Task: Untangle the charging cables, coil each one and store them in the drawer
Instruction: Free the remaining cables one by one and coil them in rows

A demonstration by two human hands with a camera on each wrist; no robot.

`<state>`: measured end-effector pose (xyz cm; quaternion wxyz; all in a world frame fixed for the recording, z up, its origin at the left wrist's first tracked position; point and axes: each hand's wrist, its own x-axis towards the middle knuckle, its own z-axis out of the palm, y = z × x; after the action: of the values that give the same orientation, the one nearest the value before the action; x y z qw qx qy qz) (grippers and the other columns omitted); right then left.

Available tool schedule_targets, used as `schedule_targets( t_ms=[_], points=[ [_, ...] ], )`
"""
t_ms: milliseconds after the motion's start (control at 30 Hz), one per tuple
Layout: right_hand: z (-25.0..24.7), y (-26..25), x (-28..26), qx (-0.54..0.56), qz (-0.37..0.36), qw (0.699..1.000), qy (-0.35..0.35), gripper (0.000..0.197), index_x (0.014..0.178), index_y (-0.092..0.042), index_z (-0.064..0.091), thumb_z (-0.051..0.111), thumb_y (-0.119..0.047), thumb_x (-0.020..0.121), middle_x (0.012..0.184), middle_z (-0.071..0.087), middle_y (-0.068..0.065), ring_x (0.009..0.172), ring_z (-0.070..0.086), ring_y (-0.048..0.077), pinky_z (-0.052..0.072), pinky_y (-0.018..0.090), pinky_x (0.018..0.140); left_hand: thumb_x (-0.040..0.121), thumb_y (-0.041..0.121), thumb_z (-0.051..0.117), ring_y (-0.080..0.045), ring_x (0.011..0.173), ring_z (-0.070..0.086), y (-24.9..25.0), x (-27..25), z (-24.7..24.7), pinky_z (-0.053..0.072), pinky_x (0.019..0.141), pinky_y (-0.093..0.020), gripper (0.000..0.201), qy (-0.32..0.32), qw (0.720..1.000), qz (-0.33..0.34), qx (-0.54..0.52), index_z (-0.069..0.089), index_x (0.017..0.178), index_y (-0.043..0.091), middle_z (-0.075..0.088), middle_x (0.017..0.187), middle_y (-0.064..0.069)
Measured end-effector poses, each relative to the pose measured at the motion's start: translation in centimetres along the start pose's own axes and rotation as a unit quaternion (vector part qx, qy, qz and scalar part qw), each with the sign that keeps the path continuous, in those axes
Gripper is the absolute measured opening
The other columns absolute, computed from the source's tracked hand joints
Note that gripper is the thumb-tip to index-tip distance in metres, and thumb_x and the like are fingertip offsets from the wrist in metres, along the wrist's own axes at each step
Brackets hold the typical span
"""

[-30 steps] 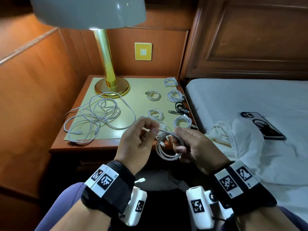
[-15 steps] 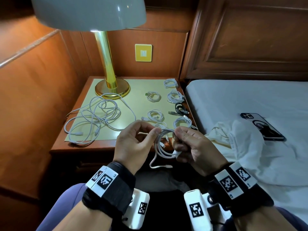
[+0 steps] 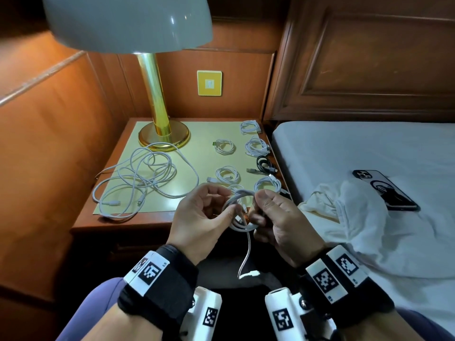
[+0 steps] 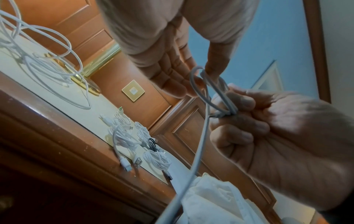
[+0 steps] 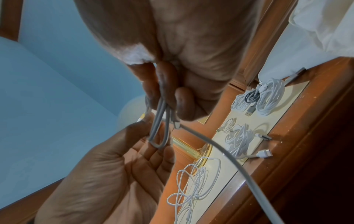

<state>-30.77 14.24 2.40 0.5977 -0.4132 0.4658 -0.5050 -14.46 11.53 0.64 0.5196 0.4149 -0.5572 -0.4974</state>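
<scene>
Gripping white cable coil (image 3: 240, 212) w/ both hands, tail dangling.

A bedroom: a bed (image 3: 357, 148) with wooden headboard (image 3: 369, 57) beside a nightstand (image 3: 118, 225) bearing a lamp (image 3: 152, 94).

A white round charging cable (image 3: 240, 212) runs between the hands, matching the loose white cable tangle (image 3: 145, 178) and the small white coiled cables (image 3: 226, 174) on the pale yellow square mat (image 3: 197, 134); one coiled cable (image 3: 264, 163) is black. The polished gold lamp stem (image 3: 154, 94) carries a grey-white dome shade (image 3: 128, 23). Black fabric wrist straps (image 3: 160, 289) bear black-and-white square code patterns. The wrinkled bedsheet (image 3: 344, 148) is white
</scene>
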Motion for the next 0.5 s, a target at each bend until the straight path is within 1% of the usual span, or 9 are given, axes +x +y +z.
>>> schedule_targets(
  t_ms=[33,100,167,200,233,267,300,400,500],
  points=[
    [0.0,0.2,0.0,0.001,-0.005,1.000,0.001,0.032,0.075,-0.016,0.045,0.046,-0.034,0.102,0.060,0.040,-0.004,0.054,0.029,0.010,0.018,0.031,0.053,0.082,0.000,0.078,-0.032,0.076,0.072,0.1,0.0,0.0,0.059,0.073,-0.039,0.021,0.001,1.000,-0.008,-0.015,0.067,0.094,0.013,0.075,0.081,-0.014],
    [0.3,0.2,0.0,0.007,-0.022,1.000,0.003,0.034,0.073,-0.018,0.048,0.050,-0.036,0.102,0.061,0.041,-0.003,0.054,0.032,0.011,0.020,0.031,0.053,0.083,0.002,0.076,-0.023,0.069,0.071,0.4,0.0,0.2,0.058,0.066,-0.030,0.017,-0.002,0.998,-0.025,-0.058,0.065,0.095,0.009,0.074,0.077,-0.013],
    [0.6,0.1,0.0,0.023,-0.040,0.999,0.004,0.033,0.072,-0.019,0.052,0.053,-0.036,0.100,0.059,0.042,-0.004,0.051,0.036,0.008,0.025,0.023,0.048,0.078,0.012,0.075,-0.019,0.066,0.068,0.8,-0.1,0.4,0.057,0.062,-0.026,0.023,-0.008,0.992,-0.052,-0.114,0.064,0.098,0.007,0.074,0.077,-0.012],
    [0.9,0.0,0.0,0.030,-0.045,0.999,0.003,0.032,0.070,-0.021,0.055,0.053,-0.036,0.099,0.058,0.042,-0.004,0.049,0.039,0.007,0.029,0.020,0.046,0.075,0.015,0.075,-0.019,0.067,0.068,0.9,-0.1,0.4,0.056,0.063,-0.027,0.028,-0.013,0.987,-0.069,-0.143,0.064,0.099,0.007,0.073,0.078,-0.011],
    [1.1,0.0,-0.1,0.031,-0.051,0.998,0.000,0.030,0.067,-0.026,0.059,0.052,-0.037,0.095,0.058,0.042,-0.005,0.049,0.040,0.006,0.031,0.018,0.045,0.075,0.015,0.077,-0.020,0.068,0.067,0.9,0.0,0.4,0.056,0.064,-0.027,0.030,-0.020,0.981,-0.085,-0.171,0.064,0.100,0.007,0.073,0.080,-0.012],
    [1.3,0.0,-0.1,0.023,-0.059,0.998,-0.002,0.029,0.065,-0.030,0.061,0.052,-0.038,0.091,0.058,0.043,-0.006,0.050,0.041,0.006,0.031,0.018,0.045,0.077,0.011,0.080,-0.021,0.069,0.066,0.9,0.0,0.4,0.057,0.065,-0.026,0.030,-0.031,0.975,-0.099,-0.199,0.063,0.101,0.006,0.072,0.081,-0.012],
    [1.3,0.0,0.0,0.013,-0.069,0.998,-0.005,0.027,0.066,-0.030,0.062,0.052,-0.039,0.090,0.059,0.043,-0.006,0.051,0.041,0.007,0.032,0.018,0.045,0.079,0.008,0.079,-0.021,0.069,0.066,0.9,0.1,0.3,0.058,0.066,-0.026,0.029,-0.042,0.967,-0.110,-0.225,0.063,0.103,0.006,0.071,0.082,-0.012],
    [1.3,0.3,0.2,-0.004,-0.097,0.995,0.001,0.024,0.072,-0.023,0.058,0.052,-0.037,0.091,0.060,0.045,-0.004,0.051,0.044,0.005,0.038,0.015,0.047,0.078,0.007,0.065,-0.022,0.072,0.064,1.0,0.4,0.1,0.057,0.070,-0.029,0.030,-0.063,0.949,-0.133,-0.279,0.061,0.107,0.004,0.069,0.083,-0.013],
    [0.9,0.7,0.6,-0.073,-0.129,0.989,0.013,0.028,0.072,-0.034,0.062,0.053,-0.044,0.096,0.062,0.050,-0.011,0.055,0.046,0.003,0.039,0.015,0.053,0.079,0.006,0.060,-0.021,0.074,0.065,1.2,0.6,0.2,0.057,0.073,-0.031,0.029,-0.079,0.937,-0.138,-0.310,0.061,0.107,0.003,0.069,0.086,-0.014]
  ],
)
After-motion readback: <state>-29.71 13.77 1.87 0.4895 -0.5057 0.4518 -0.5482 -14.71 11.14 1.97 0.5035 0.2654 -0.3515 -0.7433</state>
